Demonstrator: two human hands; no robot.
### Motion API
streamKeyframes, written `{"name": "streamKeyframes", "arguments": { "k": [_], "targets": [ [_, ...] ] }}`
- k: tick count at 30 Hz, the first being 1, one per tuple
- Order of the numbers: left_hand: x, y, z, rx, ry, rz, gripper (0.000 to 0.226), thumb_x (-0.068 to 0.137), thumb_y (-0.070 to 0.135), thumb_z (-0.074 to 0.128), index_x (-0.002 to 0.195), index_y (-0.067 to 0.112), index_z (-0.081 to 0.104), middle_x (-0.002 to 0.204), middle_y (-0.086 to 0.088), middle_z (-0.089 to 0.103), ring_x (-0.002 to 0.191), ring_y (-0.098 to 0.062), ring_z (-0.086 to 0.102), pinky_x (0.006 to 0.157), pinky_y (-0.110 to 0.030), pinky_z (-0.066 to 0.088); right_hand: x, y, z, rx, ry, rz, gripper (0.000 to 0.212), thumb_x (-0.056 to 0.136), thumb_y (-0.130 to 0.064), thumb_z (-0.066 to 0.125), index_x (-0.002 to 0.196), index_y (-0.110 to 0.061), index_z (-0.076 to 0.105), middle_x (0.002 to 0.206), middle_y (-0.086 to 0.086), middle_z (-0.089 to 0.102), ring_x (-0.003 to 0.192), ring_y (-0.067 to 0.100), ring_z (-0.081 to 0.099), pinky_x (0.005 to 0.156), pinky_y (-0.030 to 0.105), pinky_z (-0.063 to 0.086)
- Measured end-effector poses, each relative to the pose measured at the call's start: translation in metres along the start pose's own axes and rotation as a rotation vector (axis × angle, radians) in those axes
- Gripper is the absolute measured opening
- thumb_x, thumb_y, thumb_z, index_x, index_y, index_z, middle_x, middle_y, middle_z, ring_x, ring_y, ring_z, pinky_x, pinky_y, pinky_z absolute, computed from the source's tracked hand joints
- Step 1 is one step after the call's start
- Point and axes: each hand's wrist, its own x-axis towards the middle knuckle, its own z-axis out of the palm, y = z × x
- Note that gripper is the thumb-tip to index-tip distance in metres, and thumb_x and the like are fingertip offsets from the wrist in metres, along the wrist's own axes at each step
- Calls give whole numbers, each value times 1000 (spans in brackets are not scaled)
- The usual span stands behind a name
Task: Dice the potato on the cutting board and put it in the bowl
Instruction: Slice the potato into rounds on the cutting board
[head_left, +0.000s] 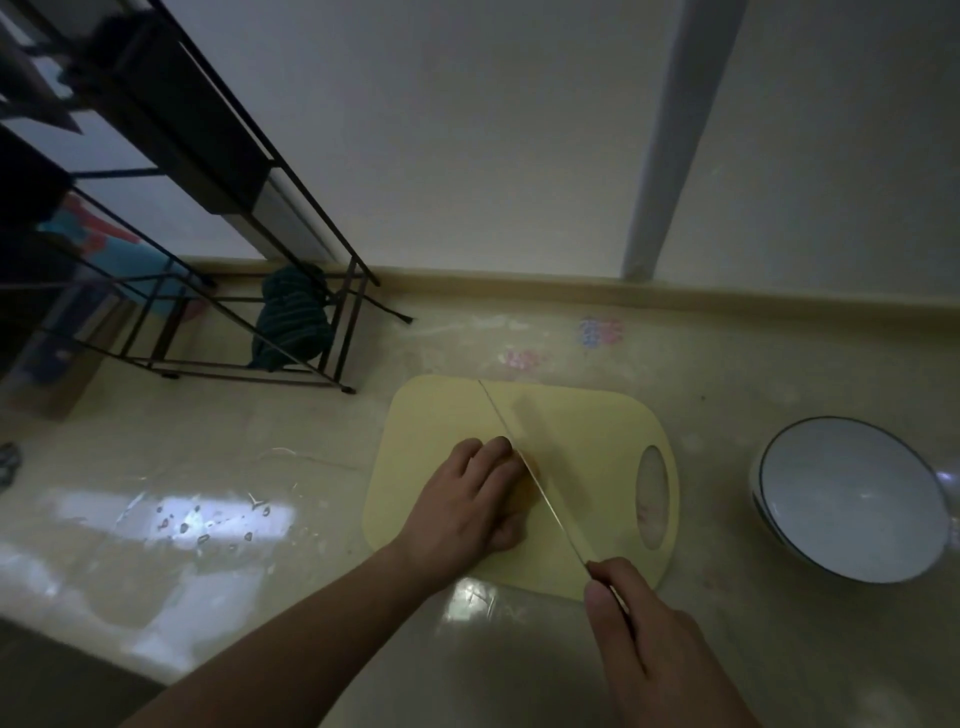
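One bowl (852, 499) right of cutting board (441, 415).
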Motion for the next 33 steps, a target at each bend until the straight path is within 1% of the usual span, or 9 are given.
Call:
{"name": "streamKeyframes", "arguments": {
  "k": [4,10,15,17,19,20,24,28,33],
  "targets": [
    [1,-1,0,-15,0,1,54,85,29,66,129,4,47,129,-19,53,107,-34,47,99,-40,40,3,-2,-3,7,-25,-17,13,96,-44,38,96,-38,50,56,-23,56,59,3,54,59,16,40],
    [3,-4,-1,-41,-25,-14,56,85,31,65,131,5,46,131,-16,49,106,-34,48,98,-39,41,12,-8,-6,6,-48,-67,19,97,-45,38,92,-31,50,58,-11,55,59,7,55,60,20,40],
    [1,-4,0,-54,-31,-52,56,86,35,63,132,8,45,133,-13,45,107,-34,49,98,-39,42,7,-1,-7,3,-68,-34,12,95,-46,39,93,-39,49,63,-17,60,62,3,58,61,15,42],
    [0,-5,1,-60,-39,-58,57,86,35,63,132,8,45,133,-14,46,108,-35,49,98,-40,42,-2,3,-7,4,-27,12,17,85,-65,36,96,-55,43,66,-14,65,65,3,61,63,13,43],
    [1,-6,2,-54,-41,-45,56,86,35,63,132,7,46,130,-17,50,107,-35,49,98,-41,42,-7,5,-9,-5,-7,25,49,63,-92,17,95,-62,40,69,-12,67,66,3,62,61,12,43],
    [2,-6,2,-54,-35,-42,56,86,34,62,131,7,46,129,-18,53,107,-34,48,98,-40,42,-6,7,-9,-26,-21,19,59,58,-96,11,96,-62,41,69,-13,67,65,3,61,60,12,42],
    [3,-6,1,-49,-15,-23,55,86,34,62,131,5,47,128,-16,50,107,-33,47,98,-38,41,14,3,-8,6,-82,-63,32,79,-66,26,99,-49,43,62,-6,60,57,9,56,55,21,38],
    [0,-5,3,-46,-18,-60,57,86,34,64,131,7,46,130,-13,46,106,-35,51,97,-39,43,37,0,-1,-1,-106,-176,33,90,-58,27,88,-31,47,61,2,52,52,13,49,55,35,37],
    [4,-2,1,-59,28,-82,57,84,34,63,131,7,45,128,-11,43,105,-32,47,96,-36,41,54,5,6,-25,-76,-233,33,92,-55,28,82,-29,47,67,5,51,55,12,47,58,33,36]
  ]
}}
